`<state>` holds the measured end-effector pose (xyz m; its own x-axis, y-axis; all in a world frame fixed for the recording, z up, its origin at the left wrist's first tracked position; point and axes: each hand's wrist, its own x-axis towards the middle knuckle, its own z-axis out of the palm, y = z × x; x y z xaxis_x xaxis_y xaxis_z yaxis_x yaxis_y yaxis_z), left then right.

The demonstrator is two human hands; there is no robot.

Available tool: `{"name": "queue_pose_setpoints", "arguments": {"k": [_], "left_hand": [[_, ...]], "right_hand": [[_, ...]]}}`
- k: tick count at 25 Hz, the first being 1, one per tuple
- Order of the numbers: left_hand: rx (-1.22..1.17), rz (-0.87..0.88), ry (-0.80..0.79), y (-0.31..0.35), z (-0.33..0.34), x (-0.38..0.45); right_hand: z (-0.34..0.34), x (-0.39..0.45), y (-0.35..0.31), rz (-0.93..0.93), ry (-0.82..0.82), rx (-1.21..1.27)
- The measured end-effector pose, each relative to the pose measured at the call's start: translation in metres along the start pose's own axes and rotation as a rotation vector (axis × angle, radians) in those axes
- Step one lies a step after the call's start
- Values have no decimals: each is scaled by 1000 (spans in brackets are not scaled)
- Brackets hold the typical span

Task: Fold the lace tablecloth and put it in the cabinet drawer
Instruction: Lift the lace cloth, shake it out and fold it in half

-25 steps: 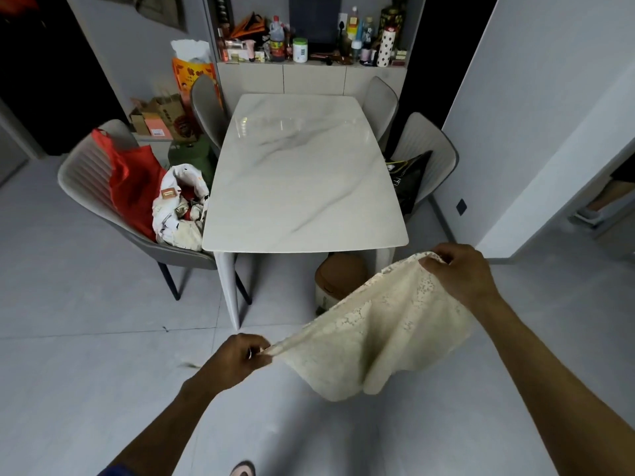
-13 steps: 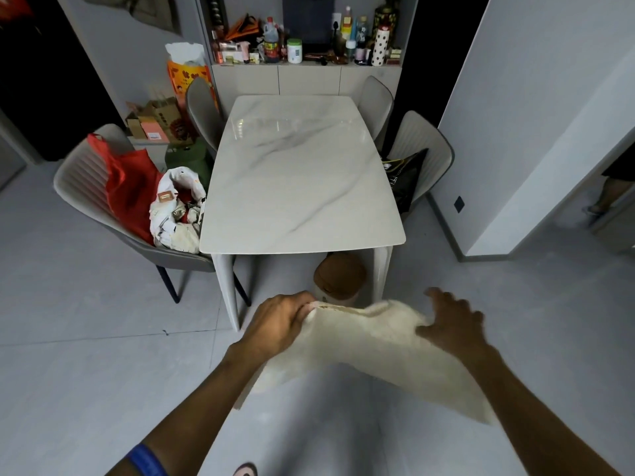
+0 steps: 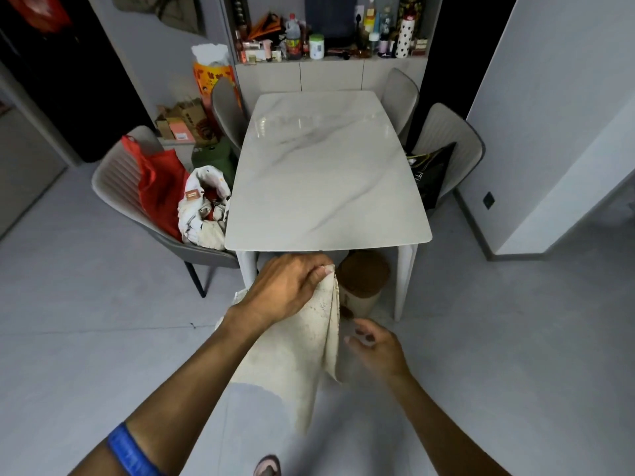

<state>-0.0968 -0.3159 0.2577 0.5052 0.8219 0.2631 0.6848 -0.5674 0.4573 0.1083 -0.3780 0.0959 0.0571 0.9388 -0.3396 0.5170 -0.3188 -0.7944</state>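
The lace tablecloth (image 3: 295,355) hangs in the air at the lower middle of the view, doubled over so that its cream folds drop toward six o'clock above the grey floor (image 3: 86,338). Its top edge is bunched at the fingers of the left hand (image 3: 287,286), which grasps the cloth there with thumb and fingers curled round the gathered corners, the back of the hand turned up. The forearm runs down to seven o'clock, where a blue wristband (image 3: 129,453) circles it.

The right hand (image 3: 376,350) floats just beside the hanging edge, at three o'clock from the cloth's middle. It grasps nothing; its fingers are loosely bent and blurred, and a narrow gap shows between them and the fabric.

Directly at twelve o'clock from the left hand stands the marble desk (image 3: 326,173), its near edge just beyond the knuckles. Under that edge, at one o'clock from the cloth, sits a brown-lidded bin (image 3: 364,280). At ten o'clock a grey chair (image 3: 117,187) carries a red bag (image 3: 158,187) and a white bag (image 3: 202,207) stuffed with items. At two o'clock another chair (image 3: 453,142) holds a black bag (image 3: 431,173). Far off at twelve o'clock, a cabinet (image 3: 330,75) with pale fronts bears bottles and jars along its top.
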Motion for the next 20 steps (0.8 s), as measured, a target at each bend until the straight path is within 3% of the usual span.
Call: {"name": "queue_pose_setpoints", "arguments": {"k": [4, 8, 10, 14, 17, 20], "left_hand": [[15, -72, 117, -3, -16, 3], [-15, -73, 136, -1, -29, 4], [-35, -53, 111, 0, -34, 3], [-52, -29, 56, 6, -28, 4], [-75, 1, 45, 2, -20, 5], [-159, -128, -212, -33, -10, -2]], "right_hand": [[27, 1, -35, -50, -208, 194], [37, -5, -60, -189, 109, 303], [22, 2, -67, -278, 152, 375], [1, 16, -80, -296, 187, 73], [-12, 26, -79, -127, 210, -3], [-44, 32, -66, -56, 265, -143]]}}
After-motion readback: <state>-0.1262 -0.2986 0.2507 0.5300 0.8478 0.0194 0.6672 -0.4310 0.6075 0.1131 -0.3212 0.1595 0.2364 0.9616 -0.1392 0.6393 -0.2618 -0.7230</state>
